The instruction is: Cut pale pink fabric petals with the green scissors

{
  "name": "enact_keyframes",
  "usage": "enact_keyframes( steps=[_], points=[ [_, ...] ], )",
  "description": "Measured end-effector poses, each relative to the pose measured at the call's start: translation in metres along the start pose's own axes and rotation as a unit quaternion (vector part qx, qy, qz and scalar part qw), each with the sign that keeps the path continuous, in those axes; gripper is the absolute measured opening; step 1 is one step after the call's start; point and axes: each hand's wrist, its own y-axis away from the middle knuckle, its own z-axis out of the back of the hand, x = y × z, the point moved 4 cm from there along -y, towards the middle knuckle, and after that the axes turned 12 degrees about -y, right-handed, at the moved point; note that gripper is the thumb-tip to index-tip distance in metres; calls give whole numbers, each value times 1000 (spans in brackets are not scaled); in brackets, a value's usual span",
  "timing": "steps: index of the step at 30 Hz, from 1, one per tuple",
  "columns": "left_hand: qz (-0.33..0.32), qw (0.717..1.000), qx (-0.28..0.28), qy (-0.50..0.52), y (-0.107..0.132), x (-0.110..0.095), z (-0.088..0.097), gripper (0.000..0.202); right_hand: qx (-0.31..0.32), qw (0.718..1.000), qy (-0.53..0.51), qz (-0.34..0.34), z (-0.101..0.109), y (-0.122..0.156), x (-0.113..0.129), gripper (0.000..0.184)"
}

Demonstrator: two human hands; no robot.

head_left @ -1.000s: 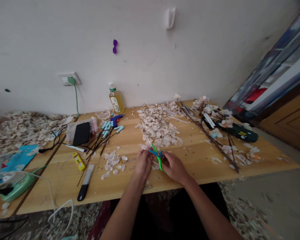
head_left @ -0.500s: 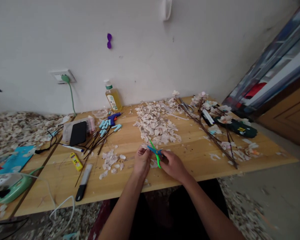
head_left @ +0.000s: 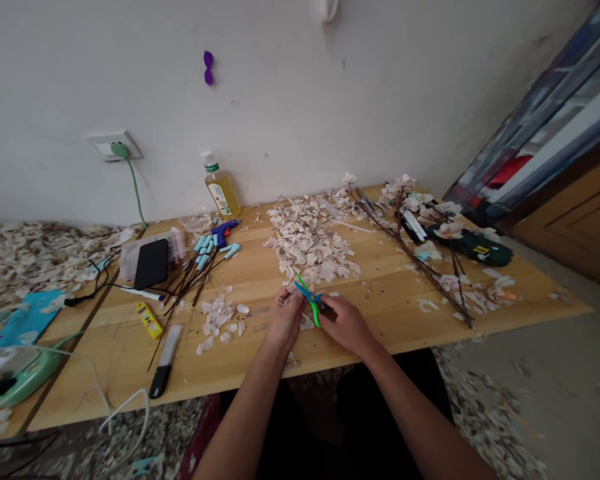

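Observation:
My right hand (head_left: 347, 326) is closed around the handles of small green and blue scissors (head_left: 307, 299), whose blades point up and left. My left hand (head_left: 284, 321) is pinched just left of the blades on something too small to make out, probably a pale petal. Both hands rest near the front edge of the wooden table (head_left: 390, 333). A big heap of pale petal scraps (head_left: 313, 243) lies just beyond the scissors. A smaller cluster of petals (head_left: 219, 321) sits left of my left hand.
A utility knife (head_left: 165, 362), a yellow tube (head_left: 149, 319), a black phone (head_left: 151, 263), brown stems with blue tips (head_left: 200, 267), a blue glue gun (head_left: 224, 231) and a bottle (head_left: 221, 188) lie left. Flower branches (head_left: 420, 257) and a dark green tool (head_left: 473, 245) lie right. Scraps cover the floor.
The camera has drifted, so the whole scene sits slightly higher and left in view. My hands keep the same pose on the scissors and the small piece.

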Motion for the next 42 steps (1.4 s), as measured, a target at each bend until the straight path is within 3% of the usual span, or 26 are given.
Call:
enact_keyframes(
  steps=[12,21,33,42],
  points=[
    [-20,999,-17,19,0,-6,1,32,11,1000,15,2,-1,0,-2,20],
    [-49,997,-34,-50,-2,2,7,25,9,1000,9,10,-1,0,-3,33],
    [-42,997,-28,-56,-1,3,5,26,10,1000,25,7,-2,0,-6,30],
    [-55,998,-30,-1,-1,-4,1,23,24,999,37,11,-1,-1,-2,26]
  ],
)
